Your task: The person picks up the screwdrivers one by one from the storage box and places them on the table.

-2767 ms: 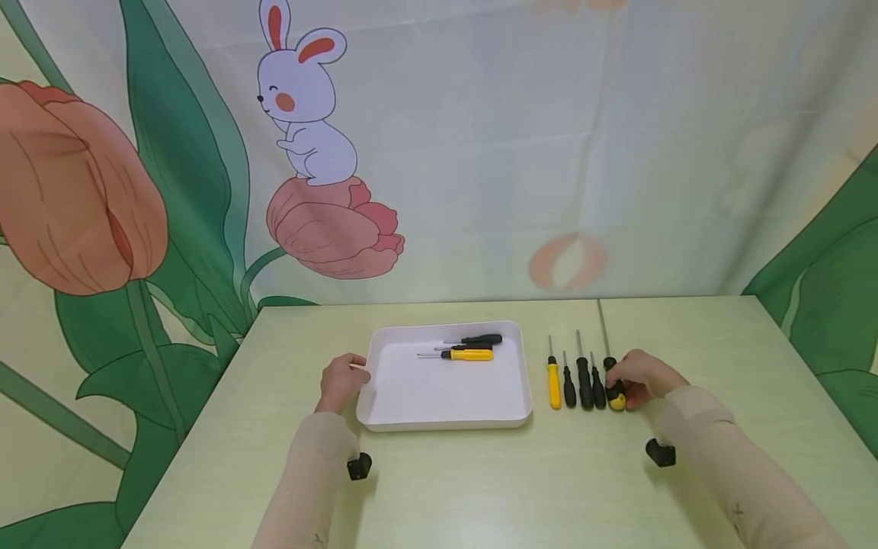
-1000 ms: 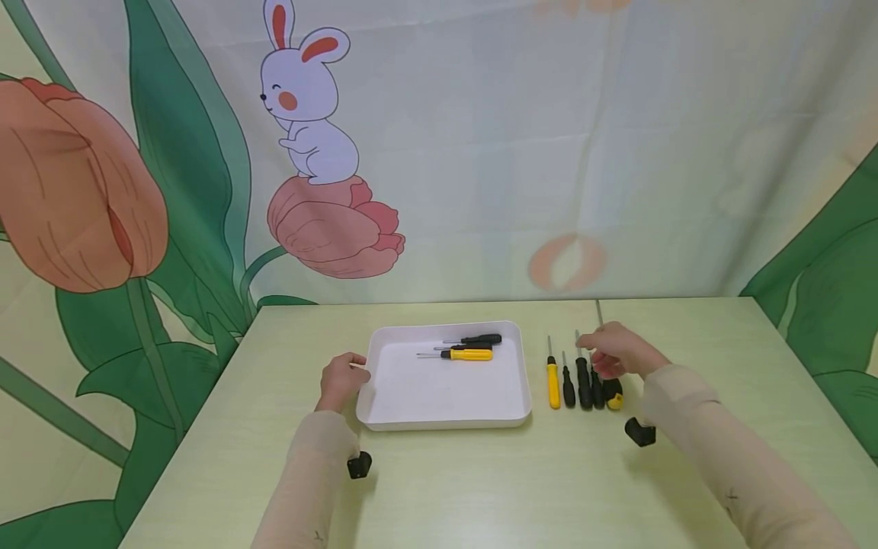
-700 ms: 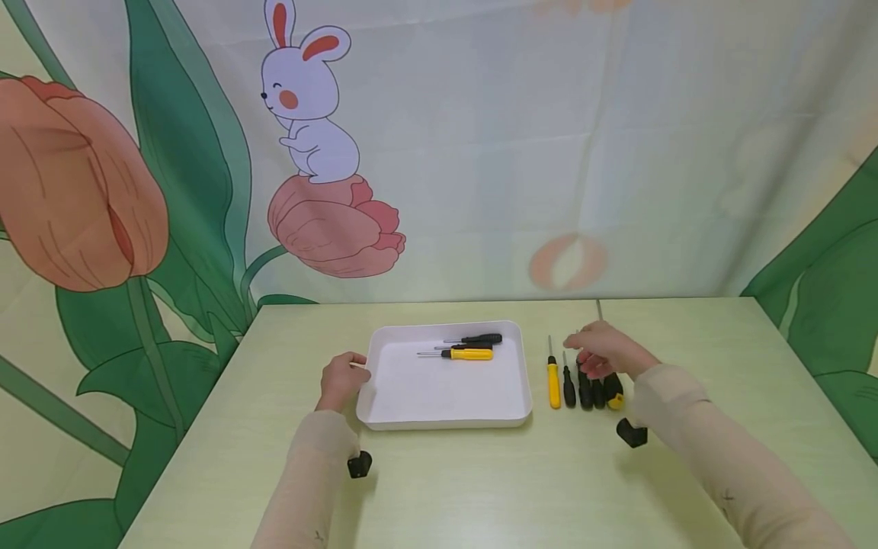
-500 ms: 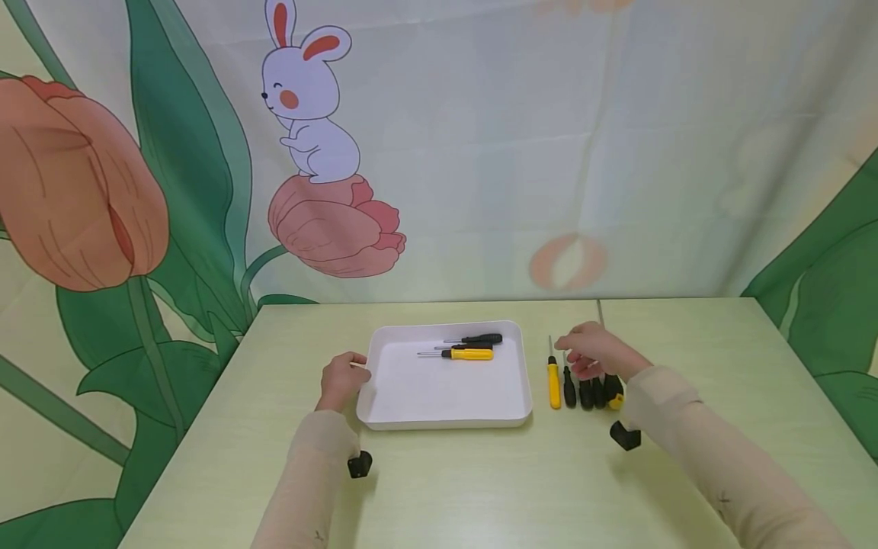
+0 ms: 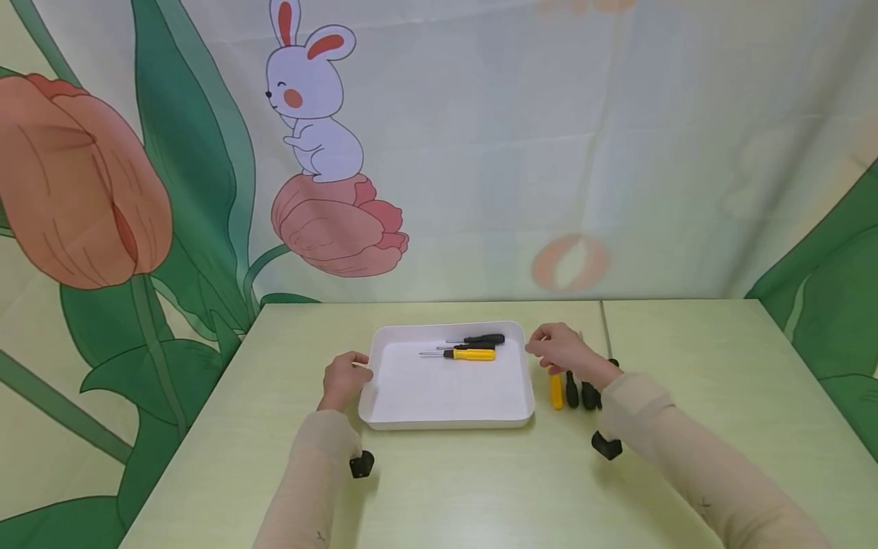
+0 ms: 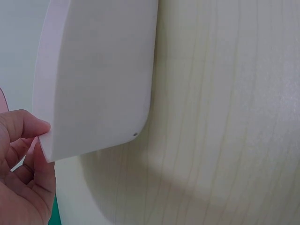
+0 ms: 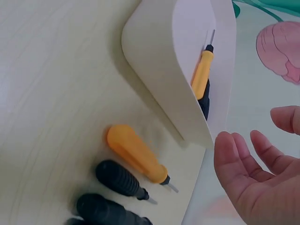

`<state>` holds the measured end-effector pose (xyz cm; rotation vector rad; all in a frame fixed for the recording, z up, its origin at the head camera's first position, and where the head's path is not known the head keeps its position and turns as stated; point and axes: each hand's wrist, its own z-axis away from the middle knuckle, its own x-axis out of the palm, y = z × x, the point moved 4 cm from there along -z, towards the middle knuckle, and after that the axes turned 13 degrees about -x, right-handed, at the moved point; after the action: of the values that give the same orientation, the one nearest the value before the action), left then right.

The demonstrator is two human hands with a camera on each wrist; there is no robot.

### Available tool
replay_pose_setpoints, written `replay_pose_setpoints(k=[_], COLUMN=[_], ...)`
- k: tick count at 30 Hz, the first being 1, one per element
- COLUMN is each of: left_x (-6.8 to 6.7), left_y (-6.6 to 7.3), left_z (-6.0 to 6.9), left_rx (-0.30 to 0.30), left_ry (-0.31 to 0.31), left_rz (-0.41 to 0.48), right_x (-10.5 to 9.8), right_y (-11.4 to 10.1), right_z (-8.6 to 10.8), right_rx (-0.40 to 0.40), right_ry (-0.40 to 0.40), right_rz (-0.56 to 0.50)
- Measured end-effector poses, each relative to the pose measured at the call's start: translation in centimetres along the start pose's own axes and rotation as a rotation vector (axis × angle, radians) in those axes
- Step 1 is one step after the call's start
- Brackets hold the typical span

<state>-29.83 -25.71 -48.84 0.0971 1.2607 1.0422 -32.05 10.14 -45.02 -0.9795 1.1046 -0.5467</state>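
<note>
My left hand (image 5: pixel 343 381) pinches the left rim of a white tray (image 5: pixel 439 400); the left wrist view shows thumb and fingers (image 6: pixel 43 176) either side of the rim. Inside the tray lie a yellow screwdriver (image 5: pixel 475 354) and two black screwdrivers (image 5: pixel 490 338). My right hand (image 5: pixel 565 352) hovers by the tray's right rim, holding nothing, with the thumb apart from the fingers in the right wrist view. Beneath it on the table are another yellow screwdriver (image 7: pixel 136 152) and several black ones, including a ribbed one (image 7: pixel 119 179). The right forearm partly hides this row.
A long screwdriver shaft (image 5: pixel 606 328) points toward the table's far edge, its handle mostly behind the right sleeve. The pale wooden table (image 5: pixel 466 488) meets a printed curtain (image 5: pixel 466 152) at the back. A black wrist camera (image 5: pixel 607 445) hangs below the right sleeve.
My right hand has left the long screwdriver's handle and passed leftward over the row to the tray's right rim. The left hand, tray and screwdrivers stay in place.
</note>
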Motion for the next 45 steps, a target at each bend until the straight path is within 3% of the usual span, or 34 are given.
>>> replay_pose_setpoints(k=[6, 12, 23, 33, 45], left_x=[0.0, 0.0, -0.1, -0.1, -0.2], left_y=[0.1, 0.1, 0.1, 0.0, 0.1], left_z=[0.1, 0.1, 0.2, 0.0, 0.4], left_rx=[-0.008, -0.011, -0.006, -0.004, 0.026], left_ry=[0.0, -0.002, 0.004, 0.004, 0.025], left_rz=[-0.006, -0.007, -0.002, -0.007, -0.02], right_x=[1.6, 3.1, 5.6, 7.5, 9.2], right_y=[-0.7, -1.5, -1.6, -1.2, -0.5], right_z=[-0.8, -1.5, -2.1, -2.6, -3.4], right_rx=[-0.079, -0.173, -0.273, -0.239, -0.321], right_ry=[0.031, 0.071, 0.055, 0.011, -0.046], right_rz=[0.086, 0.257, 0.411, 0.52, 0.67])
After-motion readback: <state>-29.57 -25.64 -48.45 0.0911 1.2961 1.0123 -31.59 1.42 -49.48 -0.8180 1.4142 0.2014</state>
